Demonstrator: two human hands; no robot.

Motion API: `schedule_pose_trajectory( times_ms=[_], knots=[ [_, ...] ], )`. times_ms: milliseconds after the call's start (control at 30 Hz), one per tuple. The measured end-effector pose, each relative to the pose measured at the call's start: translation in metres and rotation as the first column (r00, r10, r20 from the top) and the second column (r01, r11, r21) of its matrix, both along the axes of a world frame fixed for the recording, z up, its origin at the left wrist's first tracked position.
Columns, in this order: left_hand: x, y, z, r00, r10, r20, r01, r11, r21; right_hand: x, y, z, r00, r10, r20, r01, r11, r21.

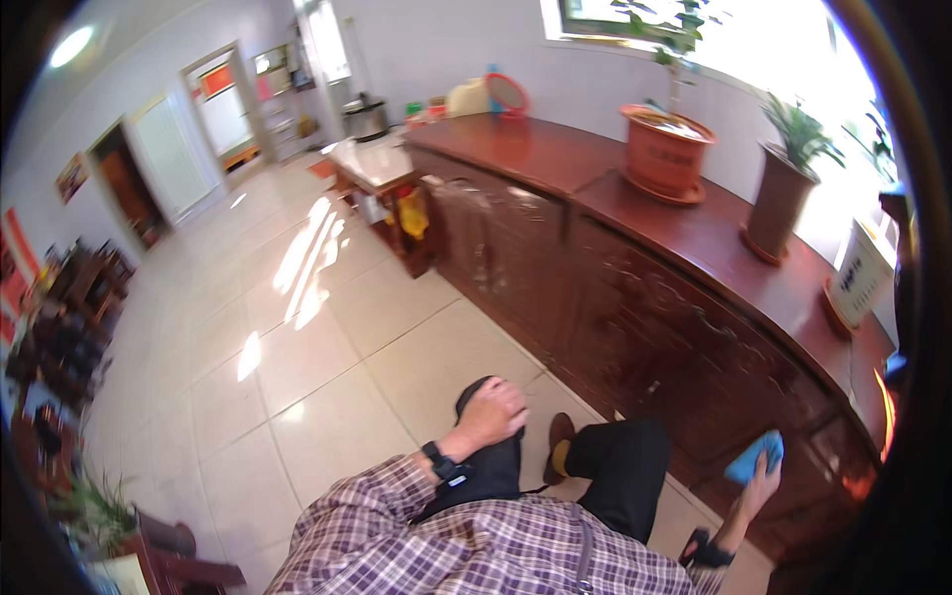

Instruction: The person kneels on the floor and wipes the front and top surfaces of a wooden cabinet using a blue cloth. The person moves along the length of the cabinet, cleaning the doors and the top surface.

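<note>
My left hand rests on my bent left knee, its fingers curled in a loose fist and no object showing in them. Out to the right, my right hand grips a blue cloth by its lower right side. The cloth is bunched up and lies close in front of the dark red carved cabinet. Whether it touches the wood I cannot tell.
On the cabinet top stand an orange pot with a leafy plant, a tall brown pot, a white pot and a red round mirror. A low table adjoins the cabinet's far end. Pale floor tiles extend leftward.
</note>
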State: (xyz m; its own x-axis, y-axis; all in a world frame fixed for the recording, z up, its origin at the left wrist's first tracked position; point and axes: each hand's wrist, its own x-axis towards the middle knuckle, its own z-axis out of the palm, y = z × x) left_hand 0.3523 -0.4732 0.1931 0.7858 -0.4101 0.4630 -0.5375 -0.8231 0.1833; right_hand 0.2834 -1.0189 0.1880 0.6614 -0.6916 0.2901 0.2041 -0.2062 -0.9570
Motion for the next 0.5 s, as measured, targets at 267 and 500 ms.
schedule_pose_trajectory(
  times_ms=[267,500],
  knots=[
    [-0.001,-0.003,-0.003,0.999,-0.026,0.028,0.027,0.999,-0.039,0.006,0.014,-0.048,0.951,0.286,0.115,-0.29,0.704,0.648],
    [-0.001,0.001,-0.002,0.999,-0.004,0.034,0.005,0.999,-0.05,0.039,0.124,-0.03,0.834,0.537,0.123,-0.501,0.644,0.578]
  ],
)
